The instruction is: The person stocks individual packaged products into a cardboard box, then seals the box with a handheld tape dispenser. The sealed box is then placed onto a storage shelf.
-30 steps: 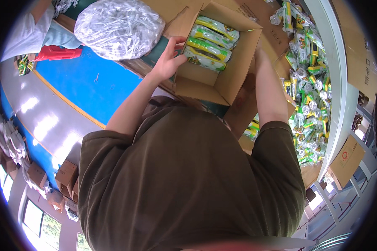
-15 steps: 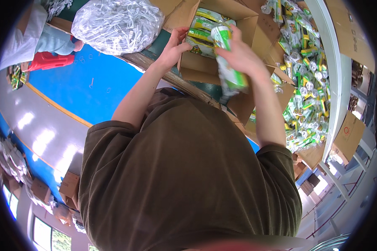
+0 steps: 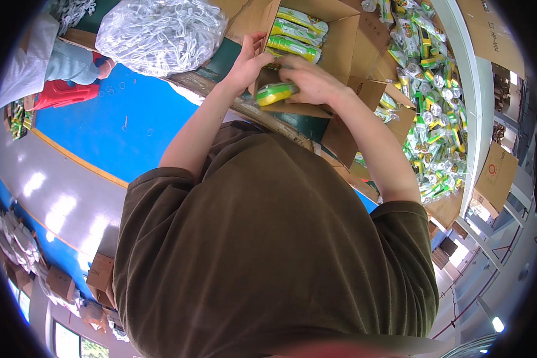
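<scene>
An open cardboard box (image 3: 342, 45) stands in front of me, with several green, white and yellow plastic packets (image 3: 293, 49) lying side by side in it. My left hand (image 3: 244, 68) grips the box's left wall, thumb on the inner side and fingers outside. In my right hand (image 3: 316, 83) is another green and yellow packet (image 3: 276, 93), held at the near left part of the box, its end facing me. My right fingers are closed round it; part of the packet is hidden by the hand.
A big heap of similar packets (image 3: 438, 119) fills the right side, beside smaller open cartons (image 3: 370, 95). A clear bag of white cables (image 3: 161, 36) sits left of the box. Further left are a blue surface (image 3: 143, 113), a red object (image 3: 65, 95) and another person's arm (image 3: 74, 62).
My right hand has moved left and lower into the box, turning the packet from upright to end-on. The left hand stays at the box wall. The view has shifted slightly.
</scene>
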